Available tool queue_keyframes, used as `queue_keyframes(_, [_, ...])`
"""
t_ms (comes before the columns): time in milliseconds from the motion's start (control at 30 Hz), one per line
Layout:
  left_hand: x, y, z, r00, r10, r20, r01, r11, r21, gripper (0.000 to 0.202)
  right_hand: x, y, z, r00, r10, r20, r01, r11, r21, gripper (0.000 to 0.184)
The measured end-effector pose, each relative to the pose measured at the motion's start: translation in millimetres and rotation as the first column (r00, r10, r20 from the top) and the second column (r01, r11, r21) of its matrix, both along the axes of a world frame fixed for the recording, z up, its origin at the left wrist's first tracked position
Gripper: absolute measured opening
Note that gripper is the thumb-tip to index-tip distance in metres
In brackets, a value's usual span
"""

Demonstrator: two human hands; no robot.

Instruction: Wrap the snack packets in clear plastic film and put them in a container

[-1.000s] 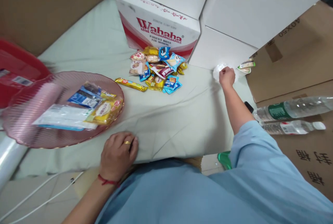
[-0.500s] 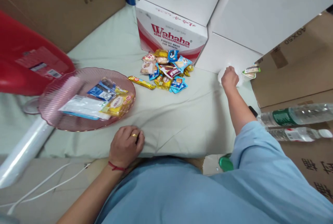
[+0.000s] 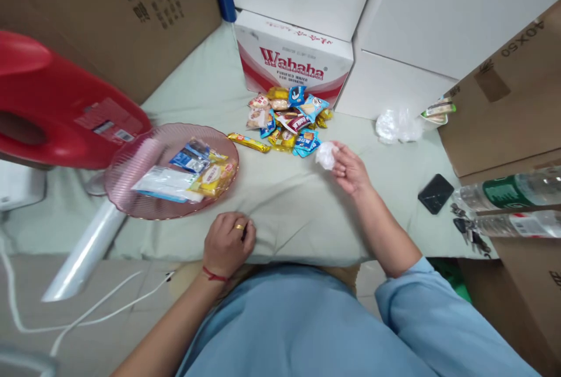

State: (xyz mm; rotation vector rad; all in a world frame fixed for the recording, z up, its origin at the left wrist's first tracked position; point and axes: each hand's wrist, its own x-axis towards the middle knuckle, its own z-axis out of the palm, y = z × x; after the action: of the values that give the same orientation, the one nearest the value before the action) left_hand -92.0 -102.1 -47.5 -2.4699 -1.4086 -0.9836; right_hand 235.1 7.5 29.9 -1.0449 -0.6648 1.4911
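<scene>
My right hand (image 3: 352, 169) pinches a crumpled piece of clear plastic (image 3: 325, 156) above the cloth, just right of a pile of wrapped snacks (image 3: 291, 120). My left hand (image 3: 230, 238) rests closed near the front edge of the cloth, a gold ring and a red cord on it; nothing shows in its fingers. Left of it lies a pink ribbed plate (image 3: 117, 193) bearing several snack packets (image 3: 193, 172). A long yellow packet (image 3: 249, 142) lies between plate and pile. More crumpled clear plastic (image 3: 398, 125) sits at the back right.
A Wahaha box (image 3: 293, 58) stands behind the snacks, beside white boxes (image 3: 407, 32). A red jug (image 3: 65, 108) and a clear plastic roll (image 3: 85, 254) are on the left. At right are a black phone-like slab (image 3: 435, 194), keys (image 3: 471, 234) and two bottles (image 3: 508, 193).
My right hand has come from the crumpled plastic at the back right toward the snack pile, carrying one piece of it. My left hand keeps its place on the cloth. The view has shifted.
</scene>
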Motion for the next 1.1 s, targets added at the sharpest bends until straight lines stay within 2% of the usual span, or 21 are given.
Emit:
queue_keyframes(167, [-1.2,-2.0,8.6,0.988,-0.03,0.151,0.035,0.999,-0.034,0.013,-40.3,-2.8,-37.4,0.977,0.052,-0.207,-0.068,0.995,-0.071,0.037])
queue_keyframes(233, [0.0,-1.0,13.7,0.971,-0.016,0.24,0.033,0.997,-0.066,0.017,-45.4,-2.8,-49.0,0.98,0.041,-0.195,-0.057,0.996,-0.074,0.039])
queue_keyframes(333, [11.9,8.7,21.4,0.948,-0.004,0.317,0.033,0.996,-0.085,0.019,-46.0,-4.8,-59.8,0.995,0.042,-0.088,-0.047,0.997,-0.055,0.041])
queue_keyframes(500, [61.6,53.4,28.6,0.948,-0.068,0.31,0.107,0.988,-0.112,0.023,-46.5,-9.1,-57.8,0.998,0.017,0.068,-0.016,1.0,-0.017,0.042])
queue_keyframes(600, [92.8,82.5,25.7,0.973,-0.09,0.213,0.135,0.969,-0.207,0.029,-49.3,-11.3,-53.1,0.997,-0.005,0.083,0.006,1.0,-0.02,0.042])
queue_keyframes(667, [105.2,95.2,20.0,0.978,-0.118,0.174,0.162,0.95,-0.265,0.021,-50.3,-12.6,-51.4,0.996,-0.009,0.084,0.011,1.0,-0.02,0.043])
queue_keyframes(733, [108.2,102.5,12.9,0.964,-0.15,0.219,0.214,0.926,-0.31,0.008,-50.1,-13.7,-50.5,0.996,0.006,0.093,-0.003,1.0,-0.027,0.043])
queue_keyframes(833, [99.6,108.1,5.1,0.899,-0.143,0.414,0.296,0.894,-0.335,0.014,-48.1,-14.6,-48.9,0.995,0.037,0.097,-0.033,0.998,-0.044,0.042])
queue_keyframes(933, [89.9,110.7,4.4,0.819,-0.083,0.568,0.326,0.882,-0.341,0.011,-46.2,-14.1,-46.8,0.997,0.029,0.066,-0.025,0.998,-0.063,0.044])
queue_keyframes(1000, [89.3,110.1,6.3,0.806,-0.111,0.581,0.361,0.871,-0.334,0.009,-45.6,-13.6,-45.9,0.999,0.01,0.043,-0.007,0.997,-0.075,0.047])
queue_keyframes(1100, [96.5,106.5,8.7,0.855,-0.209,0.474,0.385,0.868,-0.313,0.012,-46.1,-14.0,-45.9,1.0,0.004,0.011,-0.003,0.995,-0.103,0.05])
